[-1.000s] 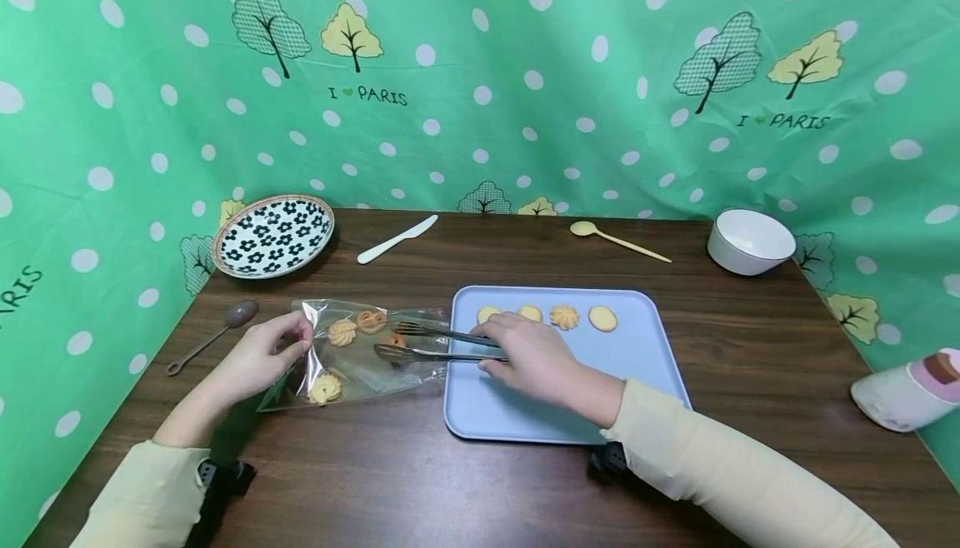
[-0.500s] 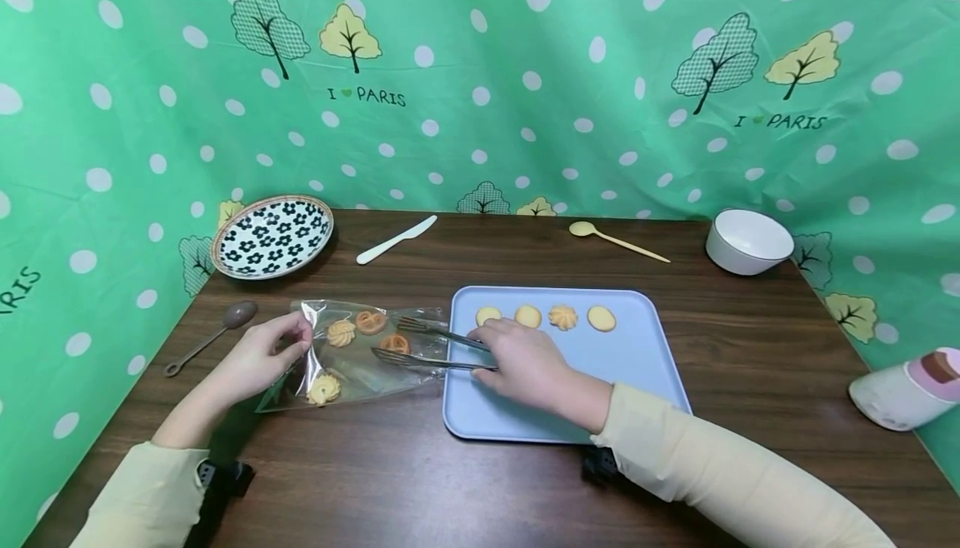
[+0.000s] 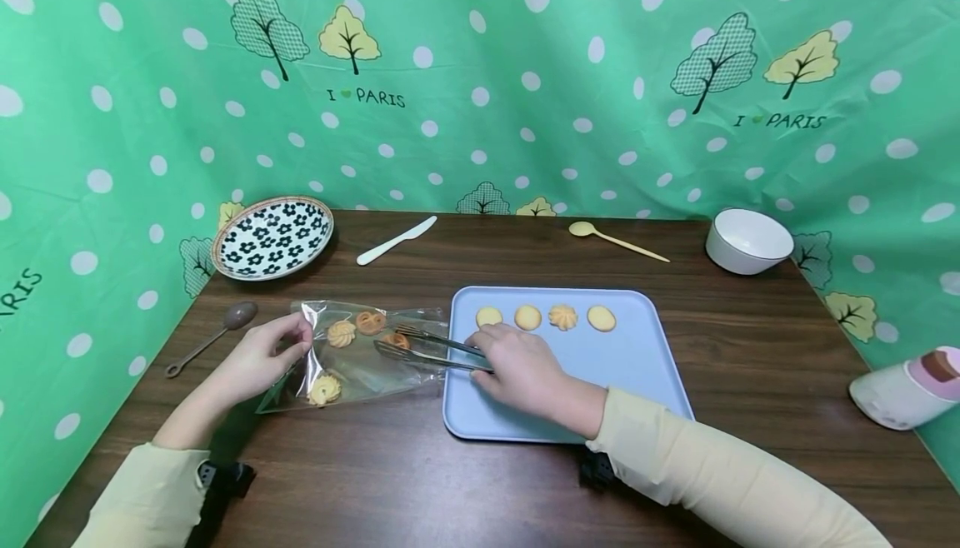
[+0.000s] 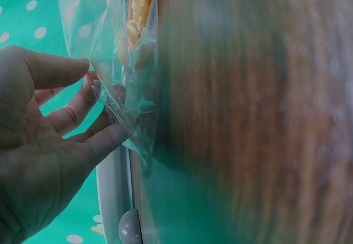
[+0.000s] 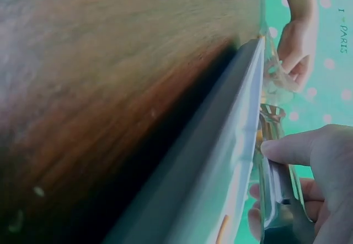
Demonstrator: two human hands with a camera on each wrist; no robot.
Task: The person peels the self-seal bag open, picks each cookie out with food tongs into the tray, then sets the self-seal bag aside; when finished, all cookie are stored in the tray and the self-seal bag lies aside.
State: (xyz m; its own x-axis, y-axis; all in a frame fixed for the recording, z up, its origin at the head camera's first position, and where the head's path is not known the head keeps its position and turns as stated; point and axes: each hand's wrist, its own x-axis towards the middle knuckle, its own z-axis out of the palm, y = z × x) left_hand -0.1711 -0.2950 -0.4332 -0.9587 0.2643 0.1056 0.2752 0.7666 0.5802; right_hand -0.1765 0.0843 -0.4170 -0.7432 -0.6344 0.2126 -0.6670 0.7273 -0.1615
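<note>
In the head view my left hand (image 3: 258, 358) pinches the left edge of a clear plastic bag (image 3: 360, 377). The left wrist view shows thumb and fingertips at the film (image 4: 118, 111). Several cookies lie in the bag, among them a pretzel-shaped one (image 3: 370, 322) and a swirled one (image 3: 324, 390). My right hand (image 3: 521, 369), above the tray's left part, grips metal tongs (image 3: 446, 361). The tongs' tips overlap the bag around a brown cookie (image 3: 397, 340), partly covered by them. In the right wrist view the thumb (image 5: 287, 147) presses along the tongs.
A light blue tray (image 3: 615, 390) bears a row of several cookies. Behind stand a flower-patterned plate (image 3: 273, 236), a white knife (image 3: 396, 240), a wooden spoon (image 3: 618, 240) and a white bowl (image 3: 750, 244). A brown spoon (image 3: 213, 340) lies left, a pink-and-white bottle (image 3: 911, 390) right.
My right hand has shifted slightly left and toward me. The tongs' tips spread apart, then drew closer together around the brown cookie. My left hand has stayed on the bag's edge.
</note>
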